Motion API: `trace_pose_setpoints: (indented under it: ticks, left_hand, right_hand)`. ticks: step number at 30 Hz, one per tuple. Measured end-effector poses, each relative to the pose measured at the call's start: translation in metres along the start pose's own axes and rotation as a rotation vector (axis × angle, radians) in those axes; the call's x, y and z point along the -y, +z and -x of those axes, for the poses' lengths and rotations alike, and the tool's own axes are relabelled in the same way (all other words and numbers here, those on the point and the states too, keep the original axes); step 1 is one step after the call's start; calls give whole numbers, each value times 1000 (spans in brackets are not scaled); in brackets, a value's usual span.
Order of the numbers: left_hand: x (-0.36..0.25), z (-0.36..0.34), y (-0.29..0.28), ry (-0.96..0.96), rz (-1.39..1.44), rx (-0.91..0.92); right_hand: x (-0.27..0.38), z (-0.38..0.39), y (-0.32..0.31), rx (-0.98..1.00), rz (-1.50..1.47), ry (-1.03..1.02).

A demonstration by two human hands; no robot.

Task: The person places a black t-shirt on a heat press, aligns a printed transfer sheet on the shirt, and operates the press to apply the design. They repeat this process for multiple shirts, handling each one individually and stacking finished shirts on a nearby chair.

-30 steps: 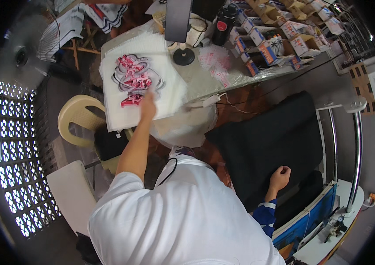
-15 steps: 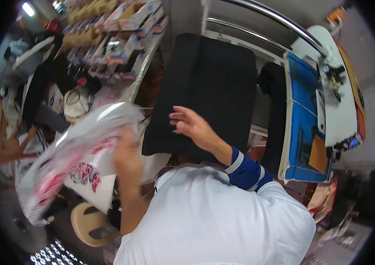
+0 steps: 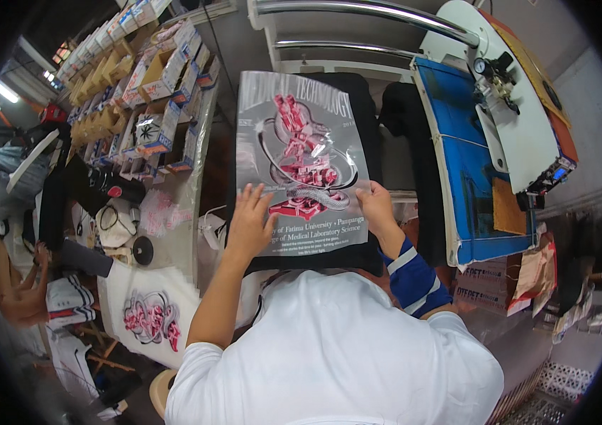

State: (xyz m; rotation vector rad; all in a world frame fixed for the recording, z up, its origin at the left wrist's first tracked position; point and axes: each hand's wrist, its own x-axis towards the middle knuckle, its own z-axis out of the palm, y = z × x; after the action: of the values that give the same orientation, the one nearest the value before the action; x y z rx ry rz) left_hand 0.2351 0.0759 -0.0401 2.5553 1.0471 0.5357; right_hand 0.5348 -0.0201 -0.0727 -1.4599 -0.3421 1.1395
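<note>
A clear transfer film sheet (image 3: pixel 308 152) with a red and grey printed design and pale lettering lies over a black cloth-covered board (image 3: pixel 359 92). My left hand (image 3: pixel 251 223) rests on the film's lower left part, fingers spread and flat. At the film's lower right edge, my right hand (image 3: pixel 377 207) pinches the margin between thumb and fingers. A dark blue sleeve with light bands (image 3: pixel 418 273) covers my right forearm. Most of the board is hidden under the film.
Right of the board stands a blue padded bed (image 3: pixel 457 163) beside a white machine arm with a gauge (image 3: pixel 484 67). Chrome rails (image 3: pixel 364 10) cross the far side. At left are shelves of boxes (image 3: pixel 166 74), a white printed cloth (image 3: pixel 124 283) and another person's arm (image 3: pixel 21 287).
The film has swung from the left onto the black board and now lies spread there. My left hand rests flat on it; my right hand has moved right and grips its edge.
</note>
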Motion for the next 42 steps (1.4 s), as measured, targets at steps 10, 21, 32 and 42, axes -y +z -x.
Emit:
trace_pose_setpoints:
  ticks: [10,21,32,42]
  left_hand:
    - [49,3,33,-19,-85,28]
    - [66,-23,26,-5,-92,15]
    - [69,-28,23,-4,73,-57]
    - [66,-38,24,-9,73,-121]
  right_hand:
    - [-7,-1,-33,-264,1008,-862]
    - [-18,4,-17,-116,1278,-843]
    - [-12,4,-18,-108,1265,-796]
    - [-9,8,-15,-127,1265,-768]
